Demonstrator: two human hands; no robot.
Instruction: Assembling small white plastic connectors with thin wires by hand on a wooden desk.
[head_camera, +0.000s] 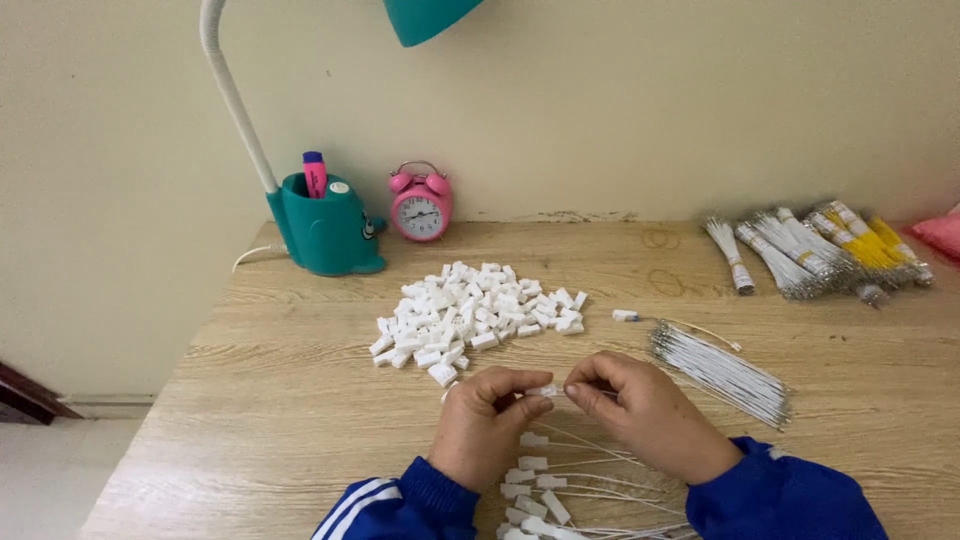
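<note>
White plastic connector (545, 391), small and blocky, sits at lower centre of the frame, pinched by the left hand (487, 420) while the right hand (645, 410) grips a thin white wire (600, 392) at it, above the wooden worktop (280, 420).

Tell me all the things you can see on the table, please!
Small plastic blocks: a pile, too many to count, white, table middle.
Loose wires: one bunch, white, right of the hands.
Bundled wires: several bundles, white and yellow, far right.
Finished wires with blocks: several, white, near edge under the hands.
Desk lamp: one, teal, back left, pink marker in its holder.
Alarm clock: one, pink, by the wall.
Table: one, light wood.
Left hand: pinches a white block.
Right hand: pinches a wire end at that block.
</note>
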